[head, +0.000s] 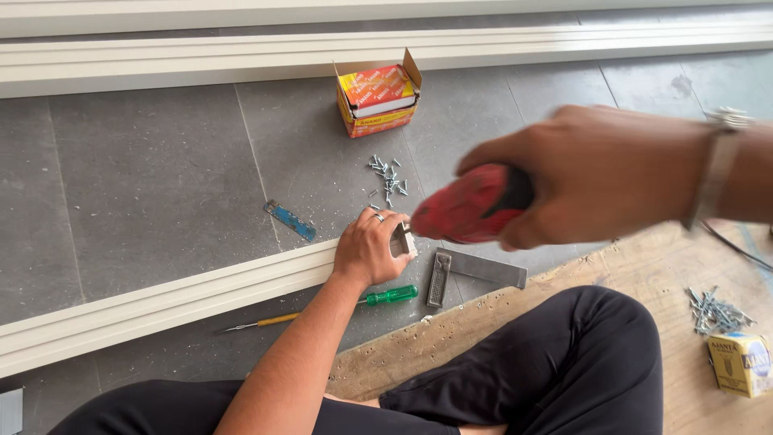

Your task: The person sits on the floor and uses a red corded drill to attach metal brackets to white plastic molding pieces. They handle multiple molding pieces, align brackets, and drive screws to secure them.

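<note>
The right hand point(596, 173) has its grip closed around a red power drill point(471, 205), its tip pointing to nine o'clock. There the left hand point(372, 246) presses, fingers curled, on the end of a white profile point(161, 302) lying on the floor. Loose screws point(386, 176) lie at twelve o'clock of it.

Far from you on the grey floor tiles stands an open cardboard box point(377, 98), flaps up, orange, yellow and red, just beside a long white profile. Near your right, at the picture's edge, a small closed yellow carton point(741, 364) sits on the wooden board.
</note>
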`<move>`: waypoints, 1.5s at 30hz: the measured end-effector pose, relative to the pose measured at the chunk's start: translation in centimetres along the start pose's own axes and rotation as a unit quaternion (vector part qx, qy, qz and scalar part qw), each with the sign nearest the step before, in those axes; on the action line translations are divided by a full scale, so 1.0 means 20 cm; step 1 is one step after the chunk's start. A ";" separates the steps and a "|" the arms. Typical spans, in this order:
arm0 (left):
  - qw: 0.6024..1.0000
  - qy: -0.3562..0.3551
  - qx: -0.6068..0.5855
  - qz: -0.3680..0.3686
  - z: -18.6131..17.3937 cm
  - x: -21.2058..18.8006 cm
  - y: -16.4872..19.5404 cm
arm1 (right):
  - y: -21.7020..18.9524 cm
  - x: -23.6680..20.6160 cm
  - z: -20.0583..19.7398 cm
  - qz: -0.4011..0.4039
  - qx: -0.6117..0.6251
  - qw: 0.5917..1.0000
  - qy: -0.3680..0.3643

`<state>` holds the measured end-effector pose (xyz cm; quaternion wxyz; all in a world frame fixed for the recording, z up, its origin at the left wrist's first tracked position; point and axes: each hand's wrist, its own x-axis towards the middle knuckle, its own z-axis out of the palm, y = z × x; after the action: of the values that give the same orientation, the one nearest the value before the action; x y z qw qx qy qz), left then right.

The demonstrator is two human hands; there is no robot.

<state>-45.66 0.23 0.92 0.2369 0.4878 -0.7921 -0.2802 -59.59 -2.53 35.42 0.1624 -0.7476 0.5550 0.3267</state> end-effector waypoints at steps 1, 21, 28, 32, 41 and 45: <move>1.000 -0.008 0.016 0.006 0.00 0.00 -0.01 | 0.09 -0.01 0.04 -0.013 0.056 0.998 0.025; 0.988 -0.062 0.122 -0.067 0.00 -0.02 0.07 | 0.59 -0.33 1.39 0.218 0.810 0.542 0.059; 0.983 0.008 -0.154 -0.095 -0.02 0.06 -0.01 | 0.71 -0.05 1.32 0.013 0.882 0.441 0.167; 0.955 0.046 -0.194 -0.219 0.01 0.18 -0.14 | 0.69 0.26 1.34 -0.061 0.919 0.332 0.205; 0.965 0.034 0.036 -0.257 0.07 0.37 -0.06 | 0.77 0.44 1.51 -0.136 0.945 0.262 0.138; 0.967 0.026 0.076 -0.241 0.07 0.38 0.00 | 0.80 0.44 1.51 -0.126 0.950 0.252 0.135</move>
<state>-49.59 -6.33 0.68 0.1454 0.6880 -0.6638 -0.2547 -82.33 4.17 9.26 0.7171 -0.1486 0.3783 -0.5663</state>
